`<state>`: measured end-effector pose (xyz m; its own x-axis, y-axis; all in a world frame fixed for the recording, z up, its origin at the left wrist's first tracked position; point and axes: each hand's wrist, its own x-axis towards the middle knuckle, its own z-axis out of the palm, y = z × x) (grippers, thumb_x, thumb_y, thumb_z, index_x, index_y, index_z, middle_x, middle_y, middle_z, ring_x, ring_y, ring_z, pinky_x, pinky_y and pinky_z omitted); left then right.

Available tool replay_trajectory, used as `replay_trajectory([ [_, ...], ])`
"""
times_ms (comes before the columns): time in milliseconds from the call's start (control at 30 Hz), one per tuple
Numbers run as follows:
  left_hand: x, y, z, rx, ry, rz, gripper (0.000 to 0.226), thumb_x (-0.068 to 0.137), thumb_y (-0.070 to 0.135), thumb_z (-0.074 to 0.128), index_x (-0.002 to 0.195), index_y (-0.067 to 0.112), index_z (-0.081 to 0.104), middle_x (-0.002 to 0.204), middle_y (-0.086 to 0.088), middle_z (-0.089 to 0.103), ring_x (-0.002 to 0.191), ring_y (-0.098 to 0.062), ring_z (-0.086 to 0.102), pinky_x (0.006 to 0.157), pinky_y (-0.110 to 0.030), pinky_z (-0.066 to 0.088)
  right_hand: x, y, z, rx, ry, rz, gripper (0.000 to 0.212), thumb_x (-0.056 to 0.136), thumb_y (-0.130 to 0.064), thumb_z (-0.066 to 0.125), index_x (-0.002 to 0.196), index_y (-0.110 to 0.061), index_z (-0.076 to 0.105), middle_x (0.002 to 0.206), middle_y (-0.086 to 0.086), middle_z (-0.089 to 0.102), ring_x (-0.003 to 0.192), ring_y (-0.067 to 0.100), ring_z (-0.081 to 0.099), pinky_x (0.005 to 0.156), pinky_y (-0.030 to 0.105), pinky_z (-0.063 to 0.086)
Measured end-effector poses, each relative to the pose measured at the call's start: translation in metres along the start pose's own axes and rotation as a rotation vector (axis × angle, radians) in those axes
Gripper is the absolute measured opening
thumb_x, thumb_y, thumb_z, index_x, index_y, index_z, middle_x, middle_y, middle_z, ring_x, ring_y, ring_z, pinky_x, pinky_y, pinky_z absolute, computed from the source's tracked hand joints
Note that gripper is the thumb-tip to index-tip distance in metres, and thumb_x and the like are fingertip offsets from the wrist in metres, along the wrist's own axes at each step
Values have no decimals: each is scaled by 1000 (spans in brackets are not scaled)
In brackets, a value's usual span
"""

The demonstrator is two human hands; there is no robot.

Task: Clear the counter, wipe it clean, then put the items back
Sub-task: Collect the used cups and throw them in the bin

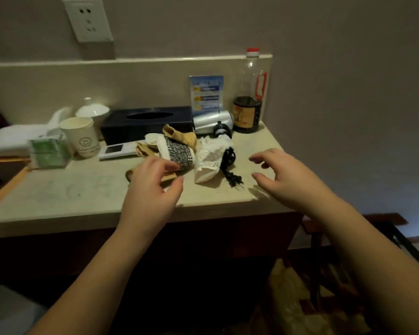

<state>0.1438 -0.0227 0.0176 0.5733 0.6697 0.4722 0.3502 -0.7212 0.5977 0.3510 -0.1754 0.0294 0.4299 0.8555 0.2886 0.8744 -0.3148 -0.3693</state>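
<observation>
Presently we hold both hands over the pale stone counter, fingers spread and curled, grasping nothing. Our left hand hovers at the near end of the black-and-white printed paper bag, thumb tip close to it; contact unclear. Our right hand hangs to the right of the bag, apart from the crumpled white wrapper and black power plug. Behind the bag: dark tissue box, silver kettle on its side, and soy sauce bottle. Left of it stands a smiley paper cup.
</observation>
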Motion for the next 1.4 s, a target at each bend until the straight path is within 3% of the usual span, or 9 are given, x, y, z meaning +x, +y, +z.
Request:
replay_trajectory([
  [100,8,-25,-14,101,77,-71,29,89,24,64,117,18,59,120,6,45,120,-14,37,96,-30,36,33,-9,1,-67,-7,-52,51,92,-28,56,140,-27,40,141,-6,41,127,11,40,100,26,34],
  [300,23,-53,-26,211,-111,-206,61,86,36,67,139,22,41,146,-1,29,135,-20,26,110,-42,30,82,-20,5,-236,-205,-137,76,85,-28,66,148,-34,24,156,-6,20,142,17,21,114,37,25],
  [400,29,-58,-25,298,-201,-200,72,83,41,69,144,24,36,150,-1,27,137,-21,25,112,-42,28,95,-26,10,-364,-273,-185,75,85,-35,66,148,-35,25,157,-6,20,143,20,19,116,46,22],
  [500,34,-63,-23,359,-247,-181,77,82,43,70,147,25,32,152,-1,25,139,-22,24,113,-43,27,101,-34,14,-492,-277,-264,67,87,-35,63,145,-35,31,154,-9,28,141,17,23,112,45,23],
  [700,38,-65,-24,442,-303,-90,66,87,40,65,144,26,37,151,1,30,138,-20,26,112,-40,29,100,-40,23,-595,-268,-390,51,89,-28,60,137,-36,44,145,-13,42,137,12,31,107,40,28],
  [900,42,-71,-24,482,-342,-29,55,90,36,62,140,26,42,146,4,38,132,-17,35,103,-34,40,101,-38,23,-550,-215,-424,44,93,-17,57,134,-29,51,140,-8,51,130,14,44,106,34,39],
  [1133,44,-70,-32,571,-321,79,41,93,33,56,134,29,50,139,7,48,124,-14,44,98,-30,44,96,-44,-1,-317,-143,-289,29,93,-17,56,119,-26,62,115,-5,65,103,16,59,84,35,52],
  [1400,41,-68,-58,478,-216,87,25,94,29,57,118,27,62,119,8,58,108,-9,50,92,-28,48,101,-42,-16,-22,34,-73,32,95,-20,56,127,-20,58,112,0,66,88,11,54,73,26,40],
])
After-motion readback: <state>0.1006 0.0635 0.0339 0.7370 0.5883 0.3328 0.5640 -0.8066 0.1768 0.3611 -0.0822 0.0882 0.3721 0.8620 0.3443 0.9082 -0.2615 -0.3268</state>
